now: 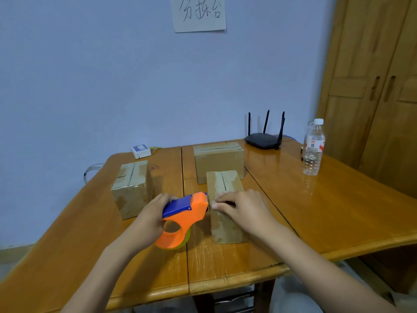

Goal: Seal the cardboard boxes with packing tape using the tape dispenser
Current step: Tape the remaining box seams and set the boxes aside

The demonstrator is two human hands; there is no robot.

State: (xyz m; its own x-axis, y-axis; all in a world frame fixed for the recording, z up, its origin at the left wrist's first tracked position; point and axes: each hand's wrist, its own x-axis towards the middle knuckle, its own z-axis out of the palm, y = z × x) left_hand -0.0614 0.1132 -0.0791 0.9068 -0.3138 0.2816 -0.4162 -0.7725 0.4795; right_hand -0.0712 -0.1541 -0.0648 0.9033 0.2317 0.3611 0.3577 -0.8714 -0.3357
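I see three cardboard boxes on the wooden table [316,211]. The near box [225,213] lies close to the front edge, long side running away from me, its top seam partly taped. My left hand [150,219] grips the orange and blue tape dispenser [182,216], fingers curled round its body, and the dispenser's front end sits against the near box's left side. My right hand [244,206] rests on top of that box with the fingers bent down onto the cardboard at the left edge (whether they pinch a tape end there, I cannot tell). The left box [130,190] stands toward the table's left edge, apart from the others. The far box [218,162] sits behind the near one, nearly touching it, toward the back edge. At the back edge are a white adapter [141,151] and a black router [264,140]; a water bottle [313,147] stands near the right edge.
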